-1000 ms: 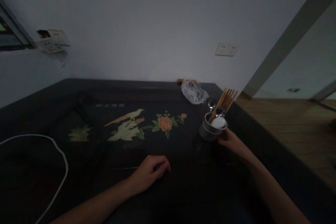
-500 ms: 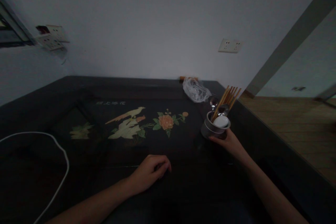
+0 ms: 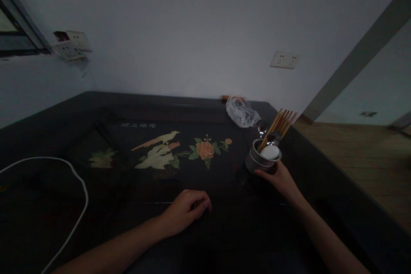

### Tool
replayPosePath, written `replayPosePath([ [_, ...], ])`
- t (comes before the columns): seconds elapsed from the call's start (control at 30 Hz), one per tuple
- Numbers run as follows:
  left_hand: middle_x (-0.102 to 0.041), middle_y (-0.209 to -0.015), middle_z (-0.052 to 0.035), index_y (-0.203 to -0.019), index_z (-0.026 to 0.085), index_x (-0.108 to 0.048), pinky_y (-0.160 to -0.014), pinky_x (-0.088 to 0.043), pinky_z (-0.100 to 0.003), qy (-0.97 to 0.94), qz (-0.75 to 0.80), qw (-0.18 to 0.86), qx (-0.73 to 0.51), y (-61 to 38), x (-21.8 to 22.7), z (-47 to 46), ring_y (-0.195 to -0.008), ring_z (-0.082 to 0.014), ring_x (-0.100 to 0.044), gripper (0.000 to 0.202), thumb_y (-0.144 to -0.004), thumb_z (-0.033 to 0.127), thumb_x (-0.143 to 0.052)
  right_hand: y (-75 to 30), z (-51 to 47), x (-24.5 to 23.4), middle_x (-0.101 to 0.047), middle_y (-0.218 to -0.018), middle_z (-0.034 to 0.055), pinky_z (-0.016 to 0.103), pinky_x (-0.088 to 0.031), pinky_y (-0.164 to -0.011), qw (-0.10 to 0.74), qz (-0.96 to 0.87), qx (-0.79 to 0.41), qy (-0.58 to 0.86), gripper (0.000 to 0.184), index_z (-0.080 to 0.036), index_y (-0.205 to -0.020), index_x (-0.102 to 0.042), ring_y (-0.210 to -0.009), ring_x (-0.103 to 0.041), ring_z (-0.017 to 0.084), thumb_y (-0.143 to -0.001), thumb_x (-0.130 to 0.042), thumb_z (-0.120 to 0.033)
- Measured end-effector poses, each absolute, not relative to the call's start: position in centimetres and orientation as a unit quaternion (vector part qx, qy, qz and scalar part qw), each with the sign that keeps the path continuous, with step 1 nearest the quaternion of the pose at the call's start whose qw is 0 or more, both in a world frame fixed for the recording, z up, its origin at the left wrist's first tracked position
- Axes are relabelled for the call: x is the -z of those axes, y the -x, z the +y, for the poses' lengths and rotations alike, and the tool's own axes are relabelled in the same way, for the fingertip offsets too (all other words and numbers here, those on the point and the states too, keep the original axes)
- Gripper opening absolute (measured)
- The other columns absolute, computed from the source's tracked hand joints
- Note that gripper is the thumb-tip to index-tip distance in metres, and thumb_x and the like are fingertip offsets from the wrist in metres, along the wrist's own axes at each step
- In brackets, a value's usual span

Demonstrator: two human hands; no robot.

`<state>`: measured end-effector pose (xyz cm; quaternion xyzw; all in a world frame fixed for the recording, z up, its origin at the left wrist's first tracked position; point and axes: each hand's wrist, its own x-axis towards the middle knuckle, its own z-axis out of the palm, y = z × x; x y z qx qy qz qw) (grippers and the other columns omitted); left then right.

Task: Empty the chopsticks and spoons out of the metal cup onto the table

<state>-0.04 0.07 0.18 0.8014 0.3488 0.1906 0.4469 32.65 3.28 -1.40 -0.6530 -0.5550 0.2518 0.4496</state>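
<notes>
At the right side of the black table, my right hand is closed around the near side of a small grey pot. Wooden chopsticks and shiny metal spoons stand in the pot, leaning to the right. A smooth white rounded piece, perhaps a ceramic spoon, also sits in its mouth. My left hand rests on the table near the middle, fingers curled in and thumb against them, with nothing visible in it. Some right-hand fingers are hidden behind the pot.
A clear plastic bag lies behind the pot, with a brown roll-like object against the wall. A white cable loops over the table's left part. A bird-and-flower picture decorates the tabletop. The right edge drops to the floor.
The whole view has shifted slightly. Against the tabletop picture, the pot and my right hand sit a touch further left and nearer. My left hand looks the same.
</notes>
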Motion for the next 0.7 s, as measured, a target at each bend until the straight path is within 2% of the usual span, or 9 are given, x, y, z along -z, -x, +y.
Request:
replayPosePath([
  [0.2, -0.053, -0.062, 0.0019, -0.081, 0.015, -0.064, -0.059, -0.036, -0.020, -0.801, 0.353, 0.445, -0.191, 0.1, -0.1, 0.1, -0.060, -0.0102, -0.049, 0.032, -0.093, 0.030, -0.039, -31.7, 3.2, 1.3, -0.061, -0.120, 0.0168, 0.055, -0.044, -0.097, 0.434, -0.575, -0.265, 0.641, 0.063, -0.016, -0.110, -0.053, -0.110, -0.059, 0.033, -0.060, -0.079, -0.043],
  [0.43, -0.056, -0.065, 0.0013, -0.080, 0.015, -0.064, -0.059, -0.037, -0.020, -0.799, 0.355, 0.444, -0.196, 0.0, -0.3, 0.1, -0.062, -0.0105, -0.051, 0.027, -0.091, 0.024, -0.040, -29.8, 3.1, 1.3, -0.065, -0.113, 0.0153, 0.056, -0.047, -0.093, 0.416, -0.606, -0.261, 0.625, 0.060, -0.016, -0.108, -0.055, -0.103, -0.062, 0.033, -0.059, -0.079, -0.041],
  [0.53, -0.060, -0.079, -0.0020, -0.083, 0.016, -0.062, -0.068, -0.042, -0.023, -0.792, 0.361, 0.428, -0.245, 0.0, -0.3, 0.1, -0.074, -0.0131, -0.055, 0.021, -0.089, 0.022, -0.043, -28.5, 3.1, 1.6, -0.065, -0.115, 0.0151, 0.057, -0.045, -0.095, 0.405, -0.641, -0.260, 0.598, 0.060, -0.017, -0.111, -0.055, -0.107, -0.061, 0.033, -0.061, -0.078, -0.042],
  [0.6, -0.060, -0.093, -0.0045, -0.091, 0.017, -0.060, -0.075, -0.045, -0.027, -0.772, 0.371, 0.426, -0.291, 0.0, 0.0, 0.2, -0.082, -0.0148, -0.055, 0.015, -0.088, 0.021, -0.045, -27.5, 3.2, 1.7, -0.064, -0.117, 0.0147, 0.056, -0.043, -0.097, 0.402, -0.662, -0.261, 0.577, 0.062, -0.018, -0.114, -0.053, -0.109, -0.060, 0.032, -0.062, -0.078, -0.041],
  [0.7, -0.055, -0.113, -0.0071, -0.108, 0.020, -0.053, -0.088, -0.046, -0.033, -0.720, 0.386, 0.450, -0.360, 0.1, 0.7, 0.4, -0.099, -0.0180, -0.055, 0.023, -0.085, 0.020, -0.049, -25.6, 3.3, 1.7, -0.063, -0.119, 0.0143, 0.053, -0.044, -0.098, 0.400, -0.668, -0.279, 0.562, 0.064, -0.018, -0.116, -0.052, -0.112, -0.058, 0.031, -0.061, -0.078, -0.040],
])
